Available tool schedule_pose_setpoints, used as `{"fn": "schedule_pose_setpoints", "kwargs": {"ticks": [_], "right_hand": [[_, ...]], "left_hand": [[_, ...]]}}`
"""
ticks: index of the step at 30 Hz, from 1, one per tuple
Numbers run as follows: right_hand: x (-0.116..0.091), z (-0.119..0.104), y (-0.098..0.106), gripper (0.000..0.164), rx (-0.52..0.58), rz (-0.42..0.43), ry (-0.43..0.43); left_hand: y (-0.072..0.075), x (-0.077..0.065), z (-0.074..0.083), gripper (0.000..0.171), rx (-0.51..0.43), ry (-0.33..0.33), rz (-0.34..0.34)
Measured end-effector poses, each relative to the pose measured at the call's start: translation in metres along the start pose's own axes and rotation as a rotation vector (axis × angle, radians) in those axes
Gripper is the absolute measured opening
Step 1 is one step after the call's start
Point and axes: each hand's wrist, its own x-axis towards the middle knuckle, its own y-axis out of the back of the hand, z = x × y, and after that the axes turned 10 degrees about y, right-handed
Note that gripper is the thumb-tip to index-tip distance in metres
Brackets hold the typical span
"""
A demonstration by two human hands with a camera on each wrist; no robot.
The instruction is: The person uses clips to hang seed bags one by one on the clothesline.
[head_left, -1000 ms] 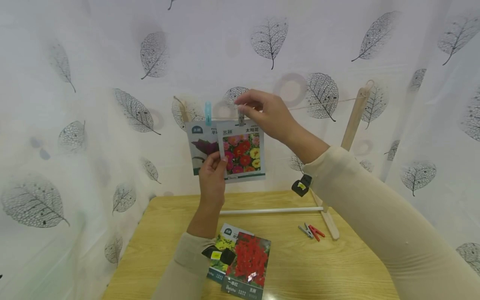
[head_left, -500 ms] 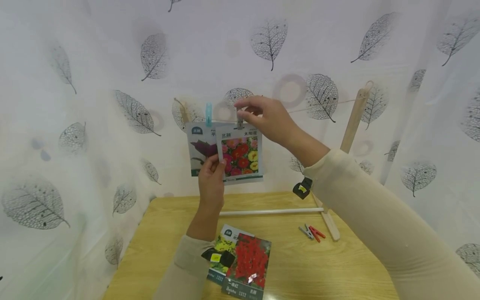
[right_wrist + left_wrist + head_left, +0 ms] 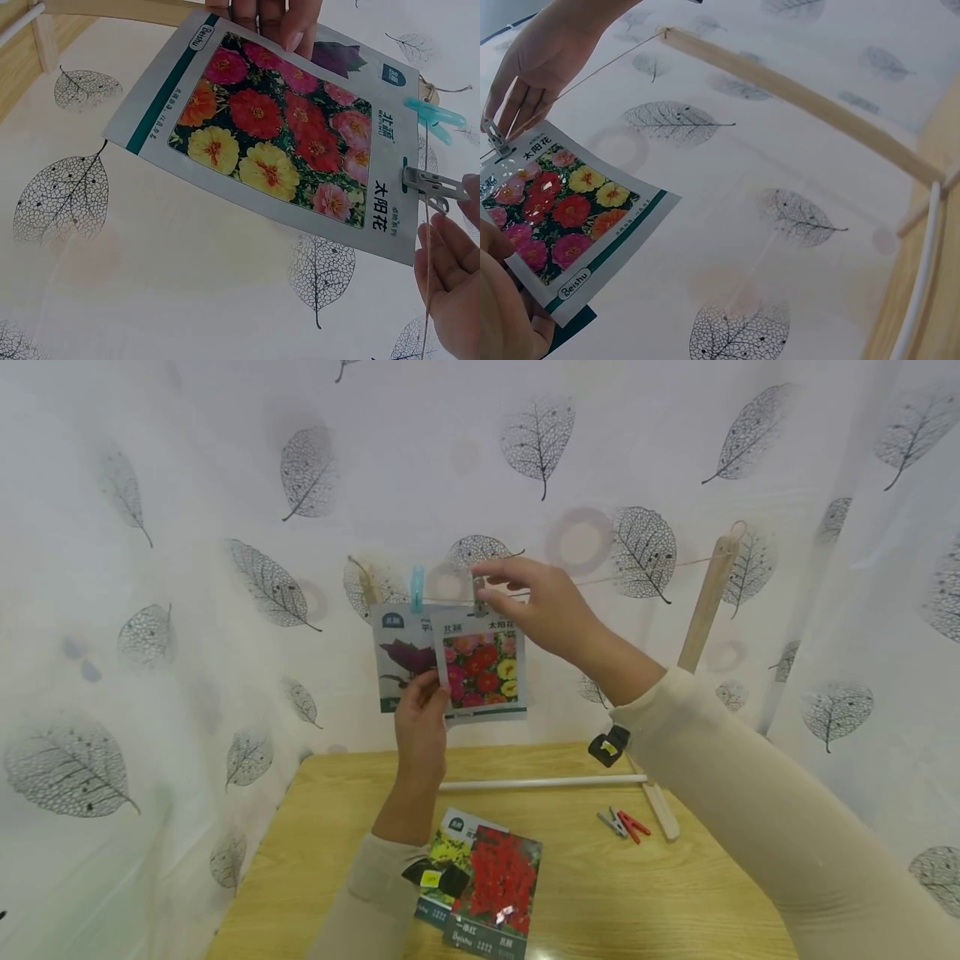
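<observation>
A seed packet with red, pink and yellow flowers (image 3: 482, 668) hangs from a string, its top edge in a grey clothespin (image 3: 427, 184). My left hand (image 3: 422, 727) pinches the packet's lower left edge between thumb and fingers. At the top, my right hand (image 3: 543, 602) pinches the handle end of the clothespin with thumb and index finger. Behind and to the left hangs a second seed packet with a dark purple plant (image 3: 401, 652), held by a light blue clothespin (image 3: 417, 590). The flower packet overlaps its right part.
The string (image 3: 690, 561) runs to a wooden post (image 3: 705, 610) at right. A white rod (image 3: 547, 782) lies low across the stand. Two seed packets (image 3: 498, 885) overlap on the wooden table (image 3: 600, 893). Grey and red clothespins (image 3: 624, 825) lie near the post's foot. A leaf-print curtain (image 3: 225, 460) hangs behind.
The flower packet and grey clothespin have shifted slightly down and left. Both hands stay at the same places on them, the right hand slightly lower than a second ago.
</observation>
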Motion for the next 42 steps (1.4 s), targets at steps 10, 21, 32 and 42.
{"fn": "schedule_pose_setpoints", "kwargs": {"ticks": [10,21,32,42], "right_hand": [[-0.012,-0.006,0.005,0.038,-0.028,0.062,0.039],[-0.033,-0.009,0.006,0.033,0.084,0.119,0.03],[-0.061,-0.003,0.001,0.026,0.152,0.135,-0.01],[-0.086,0.005,0.0,0.027,0.144,0.108,-0.049]], "left_hand": [[0.014,-0.003,-0.01,0.024,0.358,-0.103,0.094],[0.014,-0.014,-0.013,0.022,0.524,-0.299,0.126],[0.015,-0.023,-0.009,0.019,0.542,-0.276,0.094],[0.015,-0.031,-0.011,0.019,0.531,-0.197,0.063]]}}
